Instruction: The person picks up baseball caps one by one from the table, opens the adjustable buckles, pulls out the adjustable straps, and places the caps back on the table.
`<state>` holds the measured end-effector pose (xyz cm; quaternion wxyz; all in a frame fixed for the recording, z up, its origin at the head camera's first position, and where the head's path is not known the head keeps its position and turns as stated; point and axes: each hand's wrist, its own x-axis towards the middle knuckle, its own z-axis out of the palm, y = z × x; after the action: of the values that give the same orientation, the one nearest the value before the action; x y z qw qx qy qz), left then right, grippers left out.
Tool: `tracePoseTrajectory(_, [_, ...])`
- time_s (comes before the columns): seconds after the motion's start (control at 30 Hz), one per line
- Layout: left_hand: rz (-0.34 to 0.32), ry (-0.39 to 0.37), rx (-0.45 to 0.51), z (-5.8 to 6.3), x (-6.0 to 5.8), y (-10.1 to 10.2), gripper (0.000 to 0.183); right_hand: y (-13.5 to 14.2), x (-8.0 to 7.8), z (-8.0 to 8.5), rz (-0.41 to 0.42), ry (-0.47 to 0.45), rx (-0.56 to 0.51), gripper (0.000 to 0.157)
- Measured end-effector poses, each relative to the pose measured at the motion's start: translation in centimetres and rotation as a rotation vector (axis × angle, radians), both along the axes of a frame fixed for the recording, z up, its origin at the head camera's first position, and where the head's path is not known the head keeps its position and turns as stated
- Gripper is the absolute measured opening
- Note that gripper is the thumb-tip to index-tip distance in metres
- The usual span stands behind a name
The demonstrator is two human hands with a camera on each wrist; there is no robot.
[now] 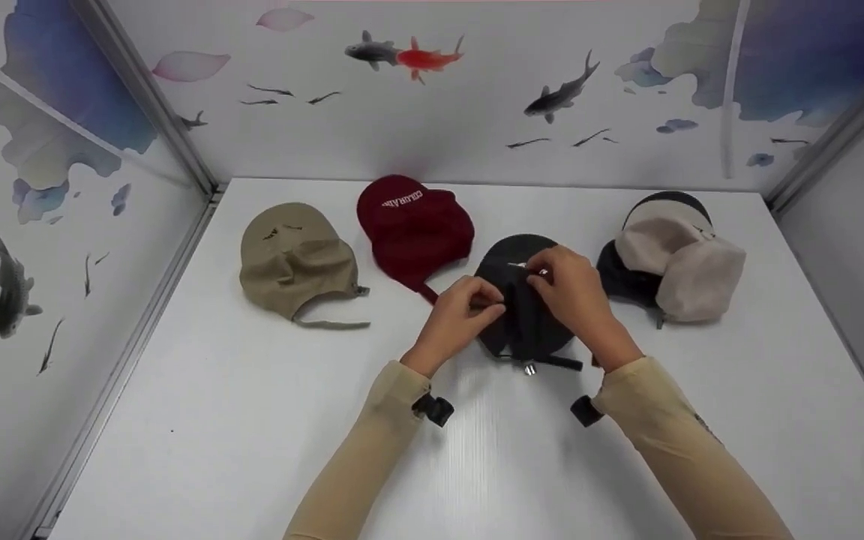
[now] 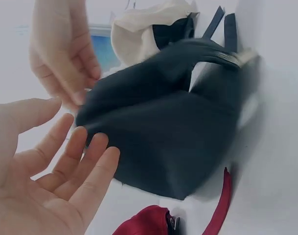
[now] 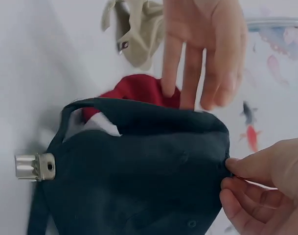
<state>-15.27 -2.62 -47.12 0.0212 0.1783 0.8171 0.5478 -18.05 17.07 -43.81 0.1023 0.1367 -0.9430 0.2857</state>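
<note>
A black baseball cap (image 1: 529, 322) lies in the middle of the table between both hands, its strap and metal buckle (image 3: 34, 166) toward the person. At the cap's far part, my right hand (image 1: 571, 292) pinches the fabric edge between thumb and fingers, as the right wrist view shows. My left hand (image 1: 458, 319) is at the cap's left side. In the left wrist view its fingers (image 2: 92, 166) are loosely extended along the dark fabric, with the thumb standing apart from them. The crown looks folded inward with a crease running along it.
Left of the black cap lie a dark red cap (image 1: 417, 232) with white lettering and a khaki cap (image 1: 293, 255) with its strap undone. A cream cap with black parts (image 1: 702, 277) sits to the right. Patterned panels (image 1: 462, 135) enclose the white table (image 1: 252, 420) at back and sides.
</note>
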Motion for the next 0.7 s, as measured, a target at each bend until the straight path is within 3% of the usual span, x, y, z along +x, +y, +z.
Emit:
tracePoseTrajectory(0.3, [0.003,-0.058,-0.030,-0.1,0.2,-1.0,0.015,1.4,-2.6,-2.1,-0.069,0.032,0.061,0.013])
tracePoseTrajectory(0.47, [0.027,-0.042,-0.112,-0.2,-0.4,-1.4,0.017,2.3,-4.6,-2.9,-0.074,0.036,0.080,0.024])
tracePoseTrajectory(0.7, [0.086,0.005,-0.306,-0.1,-2.2,-1.8,0.028,4.1,-6.4,-2.9,0.010,-0.200,0.125,0.053])
